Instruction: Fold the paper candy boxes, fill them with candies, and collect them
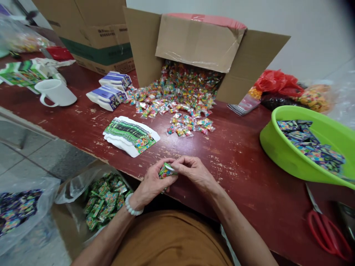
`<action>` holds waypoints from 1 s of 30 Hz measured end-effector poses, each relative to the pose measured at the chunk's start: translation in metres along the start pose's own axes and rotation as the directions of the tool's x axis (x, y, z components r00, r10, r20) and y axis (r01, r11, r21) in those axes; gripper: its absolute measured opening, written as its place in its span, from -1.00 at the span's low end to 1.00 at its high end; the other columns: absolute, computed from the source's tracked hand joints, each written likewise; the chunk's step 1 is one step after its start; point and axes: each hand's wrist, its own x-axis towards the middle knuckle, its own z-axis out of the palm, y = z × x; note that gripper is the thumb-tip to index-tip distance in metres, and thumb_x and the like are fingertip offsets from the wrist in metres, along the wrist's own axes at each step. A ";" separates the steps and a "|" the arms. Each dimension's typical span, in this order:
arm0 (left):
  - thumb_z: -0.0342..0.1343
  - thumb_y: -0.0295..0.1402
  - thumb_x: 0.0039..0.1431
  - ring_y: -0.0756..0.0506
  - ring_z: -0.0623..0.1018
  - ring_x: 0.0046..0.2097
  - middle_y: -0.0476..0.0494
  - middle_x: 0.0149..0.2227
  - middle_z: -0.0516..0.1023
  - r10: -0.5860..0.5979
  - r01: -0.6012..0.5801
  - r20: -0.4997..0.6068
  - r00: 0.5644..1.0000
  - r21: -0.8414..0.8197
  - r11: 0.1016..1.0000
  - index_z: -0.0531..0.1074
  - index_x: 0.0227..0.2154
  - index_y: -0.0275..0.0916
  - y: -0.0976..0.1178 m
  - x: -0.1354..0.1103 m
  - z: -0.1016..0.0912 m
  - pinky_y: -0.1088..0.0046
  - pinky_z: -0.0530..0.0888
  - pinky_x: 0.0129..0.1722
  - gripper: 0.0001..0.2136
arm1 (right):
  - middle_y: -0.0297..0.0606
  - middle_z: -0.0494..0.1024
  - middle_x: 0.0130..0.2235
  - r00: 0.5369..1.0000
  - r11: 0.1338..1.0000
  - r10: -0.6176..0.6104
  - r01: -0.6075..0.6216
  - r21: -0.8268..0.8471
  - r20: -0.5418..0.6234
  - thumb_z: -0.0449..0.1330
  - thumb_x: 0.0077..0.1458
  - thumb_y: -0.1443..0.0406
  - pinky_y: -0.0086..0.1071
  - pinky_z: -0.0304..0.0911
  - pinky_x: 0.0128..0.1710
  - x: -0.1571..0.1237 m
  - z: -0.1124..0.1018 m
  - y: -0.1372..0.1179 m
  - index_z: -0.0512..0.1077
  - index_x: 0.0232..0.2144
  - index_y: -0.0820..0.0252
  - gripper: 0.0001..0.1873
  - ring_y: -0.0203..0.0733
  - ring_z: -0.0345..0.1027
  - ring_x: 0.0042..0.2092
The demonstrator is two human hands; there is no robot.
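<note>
My left hand [152, 181] is closed around a small green candy box [165, 171], near the table's front edge. On the box's white end flap rest the fingertips of my right hand [194, 171], thumb and forefinger pinched together there. Whether anything else sits inside the box is hidden. Just beyond my hands lies a stack of flat green printed cartons [131, 135]. Small clear packets of colourful candy [191, 125] are spread past them, spilling from an open cardboard box [194, 42] tipped on its side.
A lime green basin [288, 162] with purple packs stands at right, near red-handled scissors [324, 231]. At left are a white mug [55, 92] and purple-white cartons [107, 96]. Below the table edge, a lined box holds filled green boxes [107, 199], beside a bag of purple packs [19, 208].
</note>
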 end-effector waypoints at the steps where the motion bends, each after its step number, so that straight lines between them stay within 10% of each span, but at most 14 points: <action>1: 0.22 -0.27 0.06 0.08 0.34 -0.55 0.05 -0.45 0.41 -0.002 0.002 0.000 1.000 -0.004 1.000 0.34 0.01 -0.28 -0.001 0.000 0.001 0.55 0.35 -0.55 -0.55 | -0.29 0.60 -0.42 1.000 0.999 -0.007 0.005 -0.053 -0.030 0.36 -0.02 0.12 -0.37 0.33 -0.35 0.000 0.000 0.001 0.48 -0.46 0.23 -0.72 -0.26 0.43 -0.43; 8: 0.23 -0.35 0.02 0.11 0.31 -0.60 0.10 -0.51 0.40 -0.008 0.008 -0.019 1.000 -0.015 1.000 0.32 0.07 -0.33 0.000 -0.002 0.005 0.60 0.30 -0.60 -0.49 | -0.26 0.62 -0.30 0.955 0.791 -0.298 0.242 -0.561 -0.008 0.23 0.11 0.29 -0.37 0.30 -0.24 0.002 0.007 0.000 0.57 -0.28 0.17 -0.86 -0.24 0.45 -0.29; 16: 0.26 -0.39 -0.02 0.09 0.35 -0.62 0.11 -0.55 0.41 -0.002 0.000 -0.025 1.000 -0.087 0.996 0.35 0.06 -0.31 0.002 -0.004 0.003 0.61 0.31 -0.63 -0.48 | -0.28 0.61 -0.39 0.990 0.920 -0.113 0.071 -0.386 -0.088 0.22 0.07 0.23 -0.39 0.30 -0.35 0.008 0.006 -0.007 0.56 -0.35 0.24 -0.81 -0.25 0.42 -0.39; 26: 0.32 -0.35 -0.03 0.07 0.41 -0.64 0.01 -0.44 0.51 -0.090 0.088 0.016 0.996 -0.441 0.893 0.32 0.08 -0.23 -0.006 -0.004 0.000 0.58 0.36 -0.67 -0.43 | -0.21 0.51 -0.04 0.925 0.664 -0.333 0.369 -0.650 0.184 0.13 0.25 0.20 -0.26 0.25 0.03 -0.010 0.015 -0.003 0.44 -0.08 0.09 -0.77 -0.15 0.37 -0.01; 30: 0.21 -0.39 0.04 0.01 0.50 -0.50 -0.10 -0.23 0.57 -0.143 0.115 0.012 0.990 -0.661 0.741 0.32 0.11 -0.19 0.002 0.001 -0.003 0.51 0.48 -0.56 -0.48 | 0.01 0.23 0.23 0.896 0.591 -0.400 0.411 -0.694 0.190 0.46 -0.19 0.07 -0.10 0.17 0.16 -0.011 0.028 0.018 0.04 0.26 0.15 0.06 0.05 0.16 0.21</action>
